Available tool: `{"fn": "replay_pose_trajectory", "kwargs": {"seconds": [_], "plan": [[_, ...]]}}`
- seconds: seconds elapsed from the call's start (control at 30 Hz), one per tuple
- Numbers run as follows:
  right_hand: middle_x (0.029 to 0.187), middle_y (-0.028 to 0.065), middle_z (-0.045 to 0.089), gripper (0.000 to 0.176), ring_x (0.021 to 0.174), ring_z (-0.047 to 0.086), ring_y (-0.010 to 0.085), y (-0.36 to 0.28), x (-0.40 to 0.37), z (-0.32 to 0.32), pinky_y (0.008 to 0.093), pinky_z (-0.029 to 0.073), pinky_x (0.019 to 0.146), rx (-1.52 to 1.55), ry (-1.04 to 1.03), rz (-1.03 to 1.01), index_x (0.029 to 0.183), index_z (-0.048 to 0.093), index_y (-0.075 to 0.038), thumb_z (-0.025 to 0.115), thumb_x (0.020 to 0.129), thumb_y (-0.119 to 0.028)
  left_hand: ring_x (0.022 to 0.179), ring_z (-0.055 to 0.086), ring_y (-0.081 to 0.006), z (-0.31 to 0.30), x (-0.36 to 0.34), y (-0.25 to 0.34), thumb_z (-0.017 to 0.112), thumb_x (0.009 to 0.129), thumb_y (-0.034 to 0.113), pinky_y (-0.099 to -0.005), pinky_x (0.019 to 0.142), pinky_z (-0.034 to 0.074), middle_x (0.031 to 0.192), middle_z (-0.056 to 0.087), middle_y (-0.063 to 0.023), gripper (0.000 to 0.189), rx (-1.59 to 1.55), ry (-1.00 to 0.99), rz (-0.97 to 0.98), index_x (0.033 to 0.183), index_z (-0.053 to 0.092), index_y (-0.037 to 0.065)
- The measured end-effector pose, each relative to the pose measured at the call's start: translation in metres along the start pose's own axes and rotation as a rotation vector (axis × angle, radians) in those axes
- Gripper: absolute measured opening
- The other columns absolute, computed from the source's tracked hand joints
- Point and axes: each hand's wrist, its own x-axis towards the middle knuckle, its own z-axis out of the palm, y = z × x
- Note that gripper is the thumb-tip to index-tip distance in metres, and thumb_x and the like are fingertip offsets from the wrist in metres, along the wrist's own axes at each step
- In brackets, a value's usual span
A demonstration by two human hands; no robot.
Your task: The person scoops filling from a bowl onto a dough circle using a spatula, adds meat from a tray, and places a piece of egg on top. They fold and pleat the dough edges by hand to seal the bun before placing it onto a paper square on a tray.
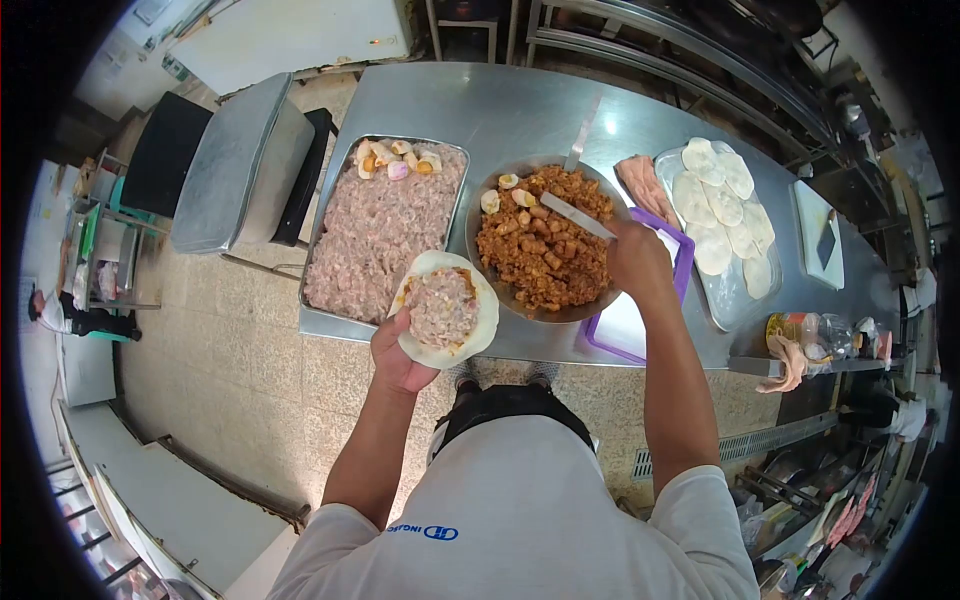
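Note:
My left hand (pixel 400 362) holds a round dough wrapper (pixel 483 320) from below and the side, near the table's front edge. A mound of pale minced meat (pixel 440 308) lies on the wrapper, with some brown filling showing round its edge. My right hand (pixel 640 260) grips a flat metal spatula (pixel 577 215), its blade over the brown chunky filling (pixel 545 270) in a round metal bowl (pixel 476 255). Pieces of egg (pixel 490 201) sit at the bowl's left side. A second flat spatula (pixel 583 135) leans out over the far rim.
Left of the bowl, a metal tray (pixel 318 235) holds pale minced meat with egg pieces. A purple-rimmed tray (pixel 684 262) lies right of it, beside a cloth (pixel 648 188). Farther right are several dough rounds (pixel 725 207) on a tray and a knife (pixel 826 240) on a white board (pixel 808 215).

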Motion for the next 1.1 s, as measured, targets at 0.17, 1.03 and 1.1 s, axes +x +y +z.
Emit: {"fn": "replay_pose_trajectory", "kwargs": {"seconds": [0.17, 1.03, 1.1], "plan": [[0.093, 0.0172, 0.069, 0.024, 0.088, 0.068, 0.0376, 0.008, 0.024, 0.009, 0.0488, 0.054, 0.076, -0.032, 0.089, -0.147, 0.105, 0.073, -0.01, 0.059, 0.087, -0.005, 0.136, 0.05, -0.0393, 0.003, -0.007, 0.0, 0.074, 0.086, 0.039, -0.0555, 0.115, 0.04, 0.149, 0.049, -0.021, 0.085, 0.02, 0.031, -0.004, 0.152, 0.036, 0.002], [0.095, 0.0152, 0.07, 0.012, 0.09, 0.068, 0.0373, 0.018, 0.029, 0.029, 0.0483, 0.054, 0.078, 0.183, 0.013, -0.289, 0.095, 0.072, -0.007, 0.065, 0.087, -0.013, 0.135, 0.051, -0.0393, 0.004, -0.017, -0.005, 0.073, 0.086, 0.04, -0.0567, 0.115, 0.04, 0.148, 0.05, -0.0203, 0.083, 0.023, 0.111, 0.045, 0.152, 0.037, 0.003], [0.094, 0.0152, 0.07, 0.011, 0.089, 0.068, 0.0368, 0.02, 0.027, 0.028, 0.0477, 0.054, 0.077, 0.185, 0.037, -0.262, 0.093, 0.072, -0.007, 0.067, 0.087, -0.014, 0.135, 0.051, -0.0391, 0.003, -0.016, -0.006, 0.072, 0.086, 0.04, -0.0567, 0.115, 0.04, 0.148, 0.05, -0.0203, 0.083, 0.007, 0.105, 0.037, 0.152, 0.037, 0.003]]}}
